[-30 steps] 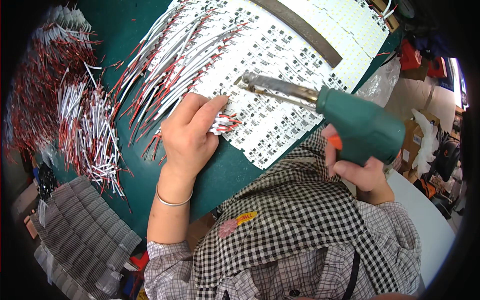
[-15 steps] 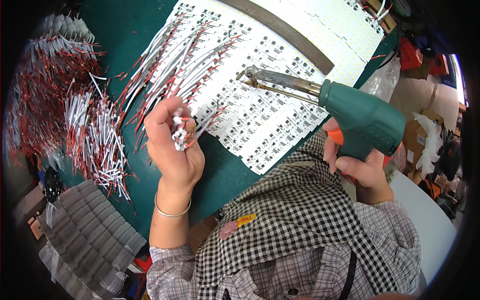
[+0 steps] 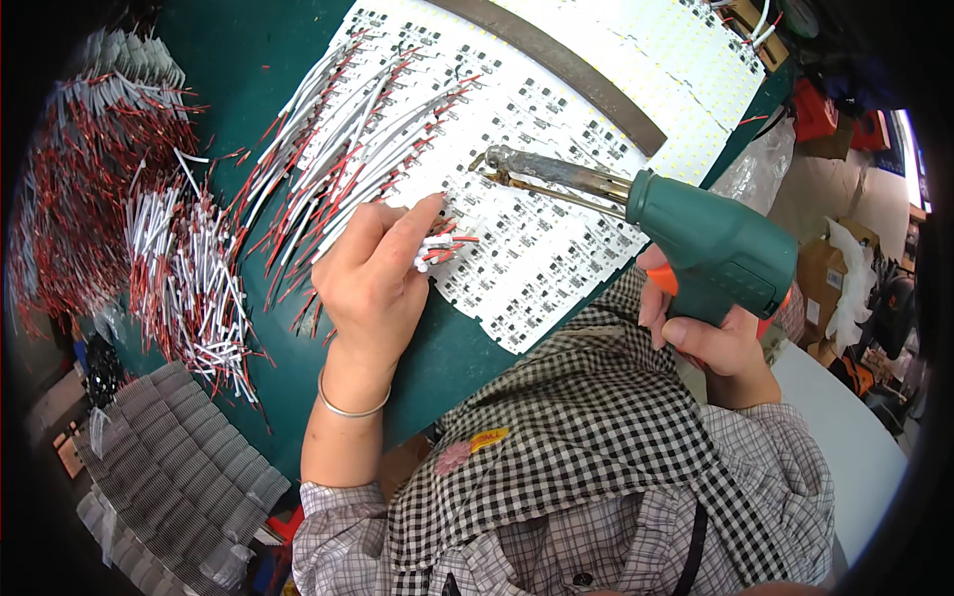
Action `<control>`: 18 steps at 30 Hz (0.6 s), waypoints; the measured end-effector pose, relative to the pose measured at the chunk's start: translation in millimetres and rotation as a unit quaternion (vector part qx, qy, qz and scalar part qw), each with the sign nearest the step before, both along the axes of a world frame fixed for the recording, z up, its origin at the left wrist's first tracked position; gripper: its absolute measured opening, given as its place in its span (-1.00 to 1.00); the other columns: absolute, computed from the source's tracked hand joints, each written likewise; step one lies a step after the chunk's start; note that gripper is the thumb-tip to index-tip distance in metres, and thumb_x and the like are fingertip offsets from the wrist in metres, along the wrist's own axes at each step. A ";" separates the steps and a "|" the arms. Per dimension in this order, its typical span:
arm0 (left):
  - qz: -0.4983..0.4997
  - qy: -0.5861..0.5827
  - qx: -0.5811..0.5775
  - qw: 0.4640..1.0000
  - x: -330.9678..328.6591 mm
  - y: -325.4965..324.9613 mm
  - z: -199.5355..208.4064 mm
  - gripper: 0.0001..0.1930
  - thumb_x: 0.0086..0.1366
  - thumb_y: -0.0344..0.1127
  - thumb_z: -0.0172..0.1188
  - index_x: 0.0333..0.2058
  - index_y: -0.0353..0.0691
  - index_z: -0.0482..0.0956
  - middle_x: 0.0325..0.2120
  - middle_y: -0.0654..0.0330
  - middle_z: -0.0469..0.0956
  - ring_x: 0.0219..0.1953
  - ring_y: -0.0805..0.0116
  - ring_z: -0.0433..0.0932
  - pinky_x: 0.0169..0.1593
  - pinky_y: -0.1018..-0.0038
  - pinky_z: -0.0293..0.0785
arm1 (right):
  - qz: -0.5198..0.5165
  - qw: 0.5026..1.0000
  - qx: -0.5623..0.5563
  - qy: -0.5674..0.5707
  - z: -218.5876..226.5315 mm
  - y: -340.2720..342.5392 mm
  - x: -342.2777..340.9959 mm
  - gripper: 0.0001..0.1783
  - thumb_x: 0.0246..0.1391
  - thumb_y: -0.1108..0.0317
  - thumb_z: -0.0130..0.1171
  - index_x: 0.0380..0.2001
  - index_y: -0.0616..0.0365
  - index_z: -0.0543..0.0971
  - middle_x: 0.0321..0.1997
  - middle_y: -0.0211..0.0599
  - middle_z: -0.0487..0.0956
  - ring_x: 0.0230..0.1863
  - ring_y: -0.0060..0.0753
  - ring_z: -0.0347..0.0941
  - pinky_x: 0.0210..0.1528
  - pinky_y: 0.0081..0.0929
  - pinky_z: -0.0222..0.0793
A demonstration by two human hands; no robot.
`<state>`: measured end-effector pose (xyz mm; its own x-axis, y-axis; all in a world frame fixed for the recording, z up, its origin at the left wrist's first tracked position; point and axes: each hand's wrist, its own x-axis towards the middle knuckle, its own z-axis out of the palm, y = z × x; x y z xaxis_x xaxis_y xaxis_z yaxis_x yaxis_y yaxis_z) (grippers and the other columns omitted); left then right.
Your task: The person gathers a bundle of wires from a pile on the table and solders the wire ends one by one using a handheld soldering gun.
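My left hand (image 3: 366, 288) is closed around a small bundle of short white-and-red wires (image 3: 433, 254), their tips poking out past the fingers over the board's near edge. Beneath it lies a large white circuit board panel (image 3: 542, 214) with rows of small dark components. Many cut wires (image 3: 343, 149) with white sleeves and red ends are fanned over the panel's left part. In my right hand (image 3: 720, 343) is a green soldering gun (image 3: 717, 238) with an orange trigger. Its blackened metal tip (image 3: 492, 164) points left above the panel, apart from the held wires.
A dark curved metal bar (image 3: 571, 70) lies across the panel. Loose wires (image 3: 194, 288) and larger wire bundles (image 3: 94, 189) cover the left of the green table (image 3: 288, 358). Grey ribbed strips (image 3: 184, 427) stand at lower left. Clear plastic (image 3: 760, 169) hangs by the right edge.
My left hand has moved right, turned its back upward and carried the wire bundle over the panel's edge. The soldering gun has shifted slightly left and down.
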<state>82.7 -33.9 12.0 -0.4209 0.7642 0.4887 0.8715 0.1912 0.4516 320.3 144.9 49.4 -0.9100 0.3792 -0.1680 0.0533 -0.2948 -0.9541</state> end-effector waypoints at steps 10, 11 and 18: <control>-0.012 -0.047 -0.048 0.998 0.4 -3.1 3.3 -0.44 -0.34 -0.77 0.02 -0.26 -0.25 0.66 -0.57 0.17 0.51 -0.52 0.35 0.54 -0.46 0.55 0.42 | -0.016 1.000 0.006 0.009 -9.5 -6.7 -3.5 -0.44 -0.12 0.50 0.21 0.01 0.43 0.37 -0.05 -0.04 0.43 -0.37 -0.38 0.47 -0.52 -0.62 0.45; -0.011 -0.046 -0.051 0.998 0.1 -3.9 2.7 -0.44 -0.34 -0.77 0.02 -0.27 -0.26 0.66 -0.57 0.17 0.50 -0.52 0.35 0.54 -0.46 0.54 0.41 | -0.015 1.000 0.006 0.009 -10.4 -6.2 -2.4 -0.44 -0.12 0.50 0.21 0.01 0.43 0.37 -0.05 -0.04 0.43 -0.37 -0.38 0.47 -0.52 -0.62 0.45; -0.010 -0.055 -0.051 0.997 -0.3 -4.0 1.5 -0.47 -0.34 -0.77 0.03 -0.29 -0.27 0.65 -0.59 0.17 0.46 -0.54 0.35 0.51 -0.47 0.54 0.41 | 0.116 0.982 0.145 0.019 -21.5 1.6 3.1 -0.48 -0.09 0.63 0.09 0.04 0.32 0.36 -0.17 -0.07 0.47 -0.41 -0.45 0.46 -0.47 -0.58 0.44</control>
<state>82.4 -37.9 13.4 -0.4527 0.8163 0.3587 0.8213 0.2252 0.5241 323.4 146.6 27.9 -0.9810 0.1880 -0.0473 0.0494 0.0062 -0.9988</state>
